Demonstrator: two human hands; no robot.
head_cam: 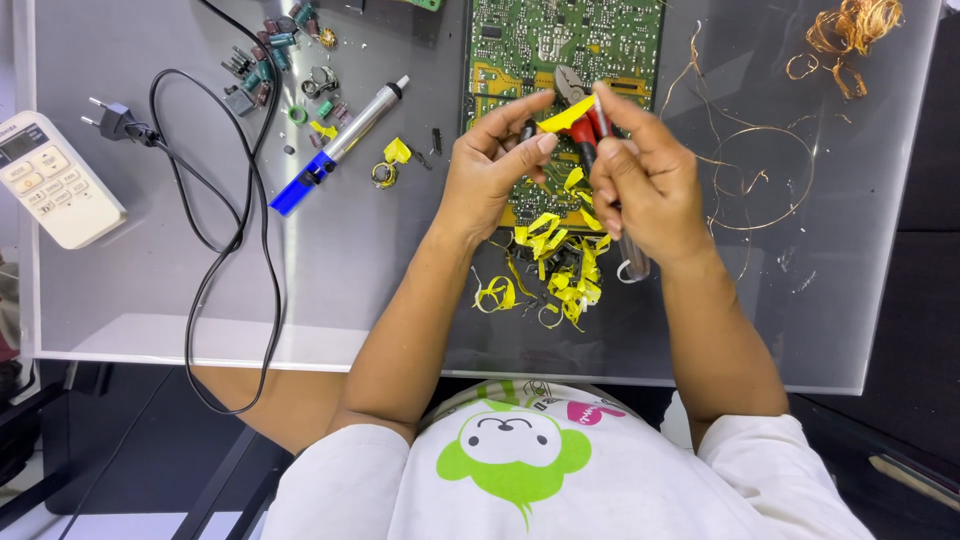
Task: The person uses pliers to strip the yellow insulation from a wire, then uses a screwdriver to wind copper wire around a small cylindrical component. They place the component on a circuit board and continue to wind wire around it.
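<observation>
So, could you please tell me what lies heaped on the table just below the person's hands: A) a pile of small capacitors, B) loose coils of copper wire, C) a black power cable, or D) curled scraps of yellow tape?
D: the curled scraps of yellow tape lie heaped right under the left hand and right hand, at the lower edge of the green circuit board.

We see a white remote control [58, 180] at the table's left edge, lying flat, its small grey screen [20, 145] at the upper end, pale buttons below it, no packages, labels or signs that we can make out
</observation>
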